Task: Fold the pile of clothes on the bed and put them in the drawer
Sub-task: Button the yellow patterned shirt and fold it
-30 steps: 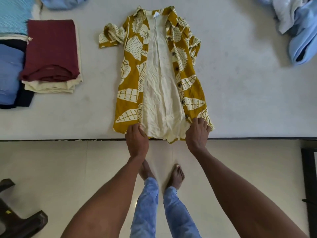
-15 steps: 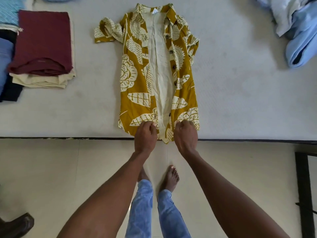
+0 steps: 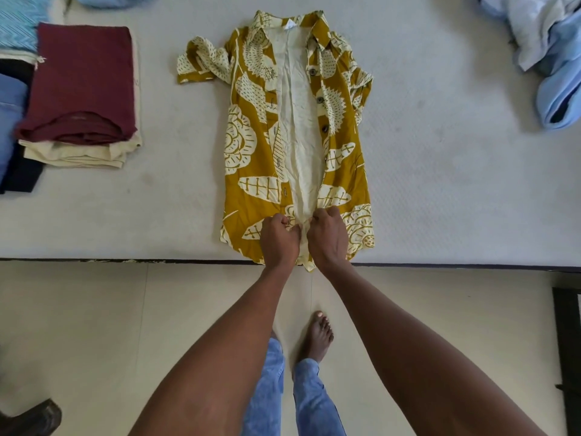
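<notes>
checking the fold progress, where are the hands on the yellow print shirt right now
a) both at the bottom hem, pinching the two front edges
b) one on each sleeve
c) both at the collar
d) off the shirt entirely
a: the left hand and right hand both grip the front edges of the yellow print shirt at its hem, by the near edge of the bed.

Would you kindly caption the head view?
Both hands, left hand and right hand, grip the mustard shirt's hem on the bed.

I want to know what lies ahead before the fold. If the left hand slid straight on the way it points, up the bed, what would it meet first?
Only the shirt itself: the left hand would likely ride up its left front panel toward the collar.
</notes>
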A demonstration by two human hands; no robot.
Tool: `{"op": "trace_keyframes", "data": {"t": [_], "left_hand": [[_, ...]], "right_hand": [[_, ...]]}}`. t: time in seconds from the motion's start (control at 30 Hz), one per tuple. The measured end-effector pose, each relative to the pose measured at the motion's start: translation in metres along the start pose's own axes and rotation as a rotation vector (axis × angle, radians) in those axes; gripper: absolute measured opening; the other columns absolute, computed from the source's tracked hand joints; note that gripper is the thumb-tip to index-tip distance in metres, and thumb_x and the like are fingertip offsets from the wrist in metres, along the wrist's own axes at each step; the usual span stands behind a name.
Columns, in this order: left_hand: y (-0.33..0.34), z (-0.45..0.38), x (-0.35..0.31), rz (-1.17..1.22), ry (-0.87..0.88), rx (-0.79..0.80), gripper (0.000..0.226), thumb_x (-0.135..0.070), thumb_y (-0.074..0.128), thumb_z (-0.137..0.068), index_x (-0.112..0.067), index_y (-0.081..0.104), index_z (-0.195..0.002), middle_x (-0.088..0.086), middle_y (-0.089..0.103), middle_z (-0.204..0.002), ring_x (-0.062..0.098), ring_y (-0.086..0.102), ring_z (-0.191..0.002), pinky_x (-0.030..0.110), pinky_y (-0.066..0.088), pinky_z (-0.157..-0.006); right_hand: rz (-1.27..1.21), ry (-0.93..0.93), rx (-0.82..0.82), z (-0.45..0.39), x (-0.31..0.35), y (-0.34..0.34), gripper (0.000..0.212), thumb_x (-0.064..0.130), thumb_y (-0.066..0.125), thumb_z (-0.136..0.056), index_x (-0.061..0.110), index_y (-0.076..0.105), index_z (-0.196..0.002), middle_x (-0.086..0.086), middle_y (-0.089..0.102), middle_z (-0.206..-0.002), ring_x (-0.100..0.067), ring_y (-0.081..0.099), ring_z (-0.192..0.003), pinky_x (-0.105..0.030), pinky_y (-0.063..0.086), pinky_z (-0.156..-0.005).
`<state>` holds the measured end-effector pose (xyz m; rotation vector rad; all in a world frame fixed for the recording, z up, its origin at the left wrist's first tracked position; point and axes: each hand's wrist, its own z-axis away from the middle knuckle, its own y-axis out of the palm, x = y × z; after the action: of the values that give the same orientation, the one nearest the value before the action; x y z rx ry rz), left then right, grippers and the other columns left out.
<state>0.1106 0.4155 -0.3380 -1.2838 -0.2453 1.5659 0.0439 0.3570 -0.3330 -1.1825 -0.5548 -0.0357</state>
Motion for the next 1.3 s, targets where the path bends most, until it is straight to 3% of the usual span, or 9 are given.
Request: {"op": "trace_keyframes", "data": {"t": [0.17,0.27,0.4,0.5,0.77,0.9,0.97,1.17,1.3], "left_hand": [[0.0,0.005,-0.01,-0.028,-0.004,-0.024,0.024,-0.018,0.053,-0.099,-0.004,0.066,-0.114,0.014,0.064,-0.114,0.027,0.059,-0.102,0.032,0.045,-0.082],[-0.006,-0.004,-0.003,0.165,-0.107,0.016,0.021,-0.012,0.053,-0.098,-0.005,0.069,-0.109,0.011,0.07,-0.107,0.024,0.062,-0.093,0.028,0.044,-0.074],[-0.015,-0.018,0.011,0.402,-0.245,0.204,0.016,-0.019,0.057,-0.096,-0.015,0.071,-0.102,0.006,0.073,-0.092,0.014,0.058,-0.07,0.023,0.043,-0.054],[-0.025,-0.024,0.015,0.579,-0.345,0.294,0.013,-0.011,0.059,-0.094,-0.018,0.07,-0.092,0.0,0.069,-0.074,0.012,0.059,-0.065,0.023,0.048,-0.058],[-0.031,-0.03,0.018,0.753,-0.397,0.373,0.021,-0.01,0.053,-0.098,-0.01,0.07,-0.086,0.003,0.069,-0.068,0.014,0.062,-0.061,0.024,0.051,-0.059],[-0.037,-0.039,0.018,0.731,-0.421,0.457,0.01,-0.006,0.065,-0.092,-0.002,0.071,-0.099,0.007,0.072,-0.071,0.015,0.067,-0.062,0.022,0.056,-0.056],[-0.037,-0.041,0.017,0.7,-0.43,0.462,0.016,-0.005,0.073,-0.085,0.002,0.071,-0.1,0.01,0.073,-0.07,0.017,0.067,-0.061,0.023,0.057,-0.057],[-0.026,-0.035,0.014,0.634,-0.4,0.356,0.009,-0.006,0.077,-0.082,-0.007,0.071,-0.089,0.005,0.07,-0.063,0.014,0.06,-0.052,0.023,0.054,-0.054],[-0.028,-0.035,0.013,0.671,-0.416,0.403,0.008,-0.01,0.078,-0.082,-0.008,0.073,-0.088,0.005,0.071,-0.065,0.014,0.061,-0.055,0.025,0.054,-0.056]], "right_hand": [[-0.167,-0.174,0.029,-0.001,0.008,-0.003,0.024,0.012,0.052,-0.096,0.001,0.07,-0.105,-0.013,0.062,-0.1,-0.029,0.057,-0.085,-0.04,0.049,-0.068],[-0.346,-0.025,0.113,-0.004,0.012,0.003,0.017,0.008,0.054,-0.092,0.006,0.071,-0.095,-0.009,0.067,-0.09,-0.025,0.058,-0.079,-0.035,0.044,-0.066],[-0.566,0.132,0.189,-0.01,0.01,0.008,0.01,0.005,0.063,-0.084,0.009,0.071,-0.08,0.002,0.062,-0.066,-0.018,0.056,-0.064,-0.036,0.047,-0.064],[-0.638,0.153,0.23,-0.01,0.01,0.008,0.01,0.005,0.065,-0.084,0.01,0.072,-0.079,0.002,0.062,-0.063,-0.016,0.054,-0.061,-0.032,0.044,-0.061],[-0.619,0.198,0.215,-0.014,0.014,0.007,0.008,0.01,0.07,-0.082,0.016,0.067,-0.078,0.0,0.065,-0.065,-0.018,0.061,-0.063,-0.033,0.05,-0.064],[-0.653,0.222,0.221,-0.015,0.013,0.005,0.005,0.007,0.069,-0.082,0.011,0.069,-0.079,-0.007,0.068,-0.067,-0.024,0.067,-0.063,-0.035,0.053,-0.062],[-0.681,0.234,0.234,-0.014,0.013,0.003,0.007,0.006,0.065,-0.082,0.007,0.071,-0.078,-0.011,0.07,-0.067,-0.02,0.063,-0.059,-0.032,0.05,-0.059],[-0.63,0.265,0.254,-0.017,0.019,0.0,0.006,0.009,0.071,-0.078,0.004,0.07,-0.074,-0.011,0.071,-0.073,-0.018,0.064,-0.064,-0.031,0.052,-0.06],[-0.587,0.274,0.256,-0.019,0.019,0.003,0.01,0.006,0.067,-0.083,0.014,0.07,-0.077,-0.01,0.072,-0.079,-0.025,0.068,-0.075,-0.036,0.055,-0.069]]}}
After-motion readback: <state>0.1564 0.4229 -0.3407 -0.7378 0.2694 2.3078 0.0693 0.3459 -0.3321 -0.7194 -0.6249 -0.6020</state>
